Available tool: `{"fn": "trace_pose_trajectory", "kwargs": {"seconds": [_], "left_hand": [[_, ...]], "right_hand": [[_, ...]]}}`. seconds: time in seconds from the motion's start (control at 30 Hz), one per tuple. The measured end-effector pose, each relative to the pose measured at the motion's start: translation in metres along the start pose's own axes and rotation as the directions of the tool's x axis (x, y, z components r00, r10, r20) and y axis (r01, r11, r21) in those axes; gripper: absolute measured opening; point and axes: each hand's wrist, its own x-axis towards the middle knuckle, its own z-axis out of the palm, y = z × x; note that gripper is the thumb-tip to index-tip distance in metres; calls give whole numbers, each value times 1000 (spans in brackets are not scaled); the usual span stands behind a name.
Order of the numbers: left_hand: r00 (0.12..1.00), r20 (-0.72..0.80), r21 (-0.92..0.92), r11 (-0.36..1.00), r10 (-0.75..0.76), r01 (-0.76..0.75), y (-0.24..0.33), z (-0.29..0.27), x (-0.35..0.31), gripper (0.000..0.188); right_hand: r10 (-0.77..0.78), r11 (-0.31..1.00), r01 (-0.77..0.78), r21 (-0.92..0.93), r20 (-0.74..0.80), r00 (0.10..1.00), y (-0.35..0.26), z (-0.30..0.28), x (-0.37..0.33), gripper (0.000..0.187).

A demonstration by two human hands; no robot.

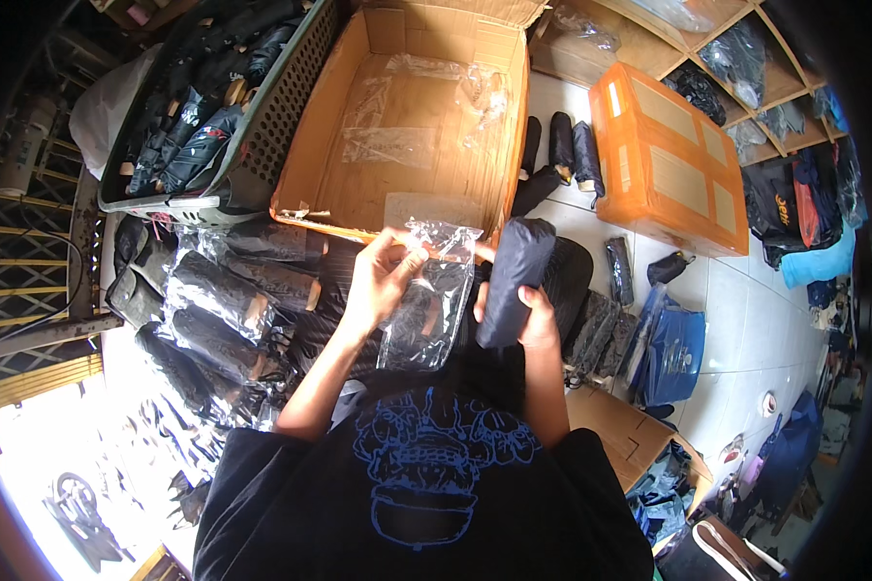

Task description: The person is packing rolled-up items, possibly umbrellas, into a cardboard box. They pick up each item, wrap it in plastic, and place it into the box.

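Note:
My left hand (386, 279) pinches the top edge of a clear plastic bag (419, 324), which hangs down in front of my chest. The bag looks flat, with light glinting off its creases. Just to its right, my right hand (538, 318) is wrapped round a folded umbrella (516, 281) in a dark cloth sleeve, held nearly upright. Umbrella and bag are close together, the umbrella outside the bag. One fingertip of the right hand shows past the umbrella's left side, near the bag's mouth.
Ahead lies an open cardboard box (334, 116) with plastic film inside. A dark crate (262, 136) full of folded umbrellas stands at its left; several bagged umbrellas (218, 305) lie below. An orange taped box (664, 160), loose umbrellas (561, 141) and a blue bag (675, 353) are at right.

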Motion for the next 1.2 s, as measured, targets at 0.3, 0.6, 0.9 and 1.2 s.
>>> {"fn": "trace_pose_trajectory", "kwargs": {"seconds": [0.3, 0.6, 0.9, 1.2], "left_hand": [[992, -124, -43, 998, 29, -35, 6, 8, 15, 19], [959, -225, -281, 954, -171, 104, -24, 1, 15, 25], [955, 198, 815, 504, 221, -286, 13, 1, -49, 56], [910, 109, 796, 513, 401, -321, -25, -1, -49, 19]], "right_hand": [[204, 952, -192, -239, 24, 979, 4, -5, -20, 71], [332, 921, -316, -227, 35, 942, 8, -20, -31, 65], [253, 940, -258, -225, -49, 966, 17, -19, -18, 63], [279, 939, -271, -212, 10, 960, 21, -34, -24, 72]]}}
